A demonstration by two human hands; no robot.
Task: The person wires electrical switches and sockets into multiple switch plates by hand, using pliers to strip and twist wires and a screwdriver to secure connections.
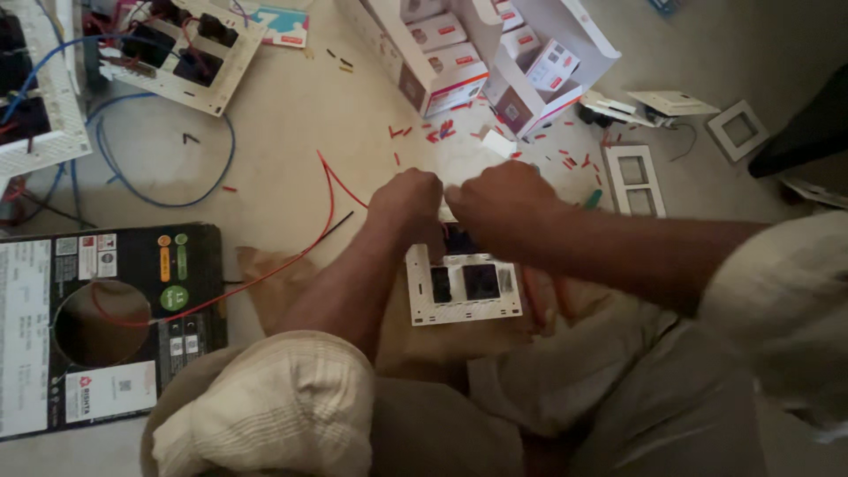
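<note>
A white switch plate (464,291) with black modules rests on my lap, its back facing up. My left hand (408,205) is closed at the plate's upper left edge, knuckles up. My right hand (499,201) is closed just beside it over the plate's top edge, and a green-tipped tool handle (592,200) pokes out past its knuckles. What the fingers pinch is hidden under both hands. A red wire (291,256) runs from near my left wrist down to the left.
A dark wire-coil box (106,318) lies at the left. White switch boards (181,53) with blue wires sit at the top left. Open cartons of boxed switches (459,62) stand at the top, with red wire scraps and white frames (636,177) scattered right.
</note>
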